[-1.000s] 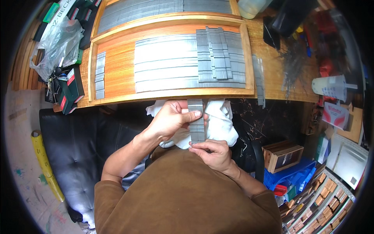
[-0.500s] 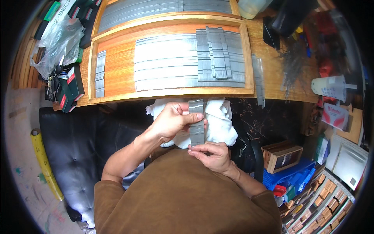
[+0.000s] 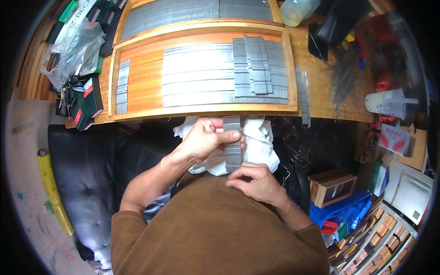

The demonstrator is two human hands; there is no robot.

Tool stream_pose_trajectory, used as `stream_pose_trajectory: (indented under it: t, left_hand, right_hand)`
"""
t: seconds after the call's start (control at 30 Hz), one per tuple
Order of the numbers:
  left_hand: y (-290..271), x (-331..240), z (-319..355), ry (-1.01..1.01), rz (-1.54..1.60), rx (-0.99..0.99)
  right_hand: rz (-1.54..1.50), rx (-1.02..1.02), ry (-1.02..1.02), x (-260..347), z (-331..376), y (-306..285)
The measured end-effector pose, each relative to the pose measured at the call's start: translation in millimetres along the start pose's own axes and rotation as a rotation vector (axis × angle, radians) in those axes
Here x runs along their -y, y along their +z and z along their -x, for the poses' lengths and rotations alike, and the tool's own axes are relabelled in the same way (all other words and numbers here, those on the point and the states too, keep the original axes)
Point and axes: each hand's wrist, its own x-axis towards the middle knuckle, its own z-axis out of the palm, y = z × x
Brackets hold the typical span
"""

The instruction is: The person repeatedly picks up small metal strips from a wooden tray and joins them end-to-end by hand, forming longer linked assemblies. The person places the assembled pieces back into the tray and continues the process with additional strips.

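Observation:
My left hand (image 3: 207, 140) is closed on a flat grey strip with crosswise bands (image 3: 233, 153), thumb across its front. It hangs upright between the table edge and my body, in front of a white cloth (image 3: 261, 144). Just below the strip's lower end is my right hand (image 3: 257, 182), fingers bent, thumb and forefinger slightly apart, with nothing visible between them. On the table, a shallow wooden tray (image 3: 206, 112) holds rows of similar grey strips (image 3: 197, 75). Several more lie stacked over the rows (image 3: 259, 68) at its right side.
A second tray (image 3: 183, 13) lies behind. Loose strips (image 3: 303, 96) lie right of the tray, near a plastic cup (image 3: 387, 103). Dark boxes (image 3: 89, 103) and a plastic bag (image 3: 75, 50) stand left. Below right are a wooden box (image 3: 333, 189) and a blue bin (image 3: 339, 210).
My right hand has come away from the strip's lower end, and its fingers have parted a little. My left hand still holds the strip in nearly the same place. The view has shifted slightly.

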Motion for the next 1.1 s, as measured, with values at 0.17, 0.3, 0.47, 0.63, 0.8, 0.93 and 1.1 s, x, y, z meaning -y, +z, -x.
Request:
stream_pose_trajectory:
  t: [0.17, 0.3, 0.47, 0.63, 0.8, 0.93, 1.1]
  left_hand:
    - [19.9, -19.5, 31.6, 0.642, -0.508, -0.044]
    - [24.8, -61.8, 28.8, 1.043, -0.767, -0.102]
    - [21.1, -70.1, 26.2, 0.965, -0.752, -0.179]
    - [22.2, -72.5, 27.2, 0.823, -0.547, -0.099]
    - [24.6, -68.0, 29.5, 0.757, -0.547, -0.150]
    - [36.2, -68.1, 52.6, 0.646, -0.574, -0.068]
    - [3.8, -14.4, 33.9, -0.066, -0.083, 0.047]
  right_hand:
    - [0.209, -0.370, -0.116, 62.4, -33.8, -46.7]
    - [0.204, -0.383, -0.568, 92.7, -85.9, -66.8]
    - [0.125, -0.302, -0.574, 106.5, -111.2, -74.1]
    - [0.207, -0.303, -0.569, 105.8, -110.3, -75.1]
    - [0.232, -0.386, -0.611, 105.7, -108.8, -67.4]
    - [0.116, -0.380, -0.553, 95.0, -90.5, -53.2]
    - [-0.430, -0.189, 0.158, 18.9, -67.9, -17.0]
